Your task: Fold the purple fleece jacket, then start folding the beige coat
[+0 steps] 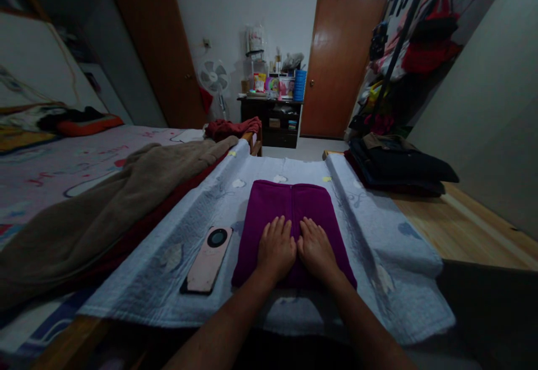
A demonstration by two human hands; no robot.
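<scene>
A purple zip-up garment [269,204], folded into a neat rectangle with its zip running down the middle, lies on a light blue patterned cloth [218,190]. Both hands rest palm down on it. My left hand [276,251] lies flat just left of the zip, fingers stretched away from me. To the right of the zip, my right hand [316,249] lies flat in the same way, the two thumbs close together. Neither hand grips anything. Left of the garment, a pink phone [209,260] with a round black camera ring lies face down on the cloth.
A brown fleece blanket [138,190] drapes over the bed at left. Dark folded clothes [399,162] are stacked on a wooden board [474,221] at right. Further back stand a white fan [214,75], a dark cabinet [252,112] and a door [336,61].
</scene>
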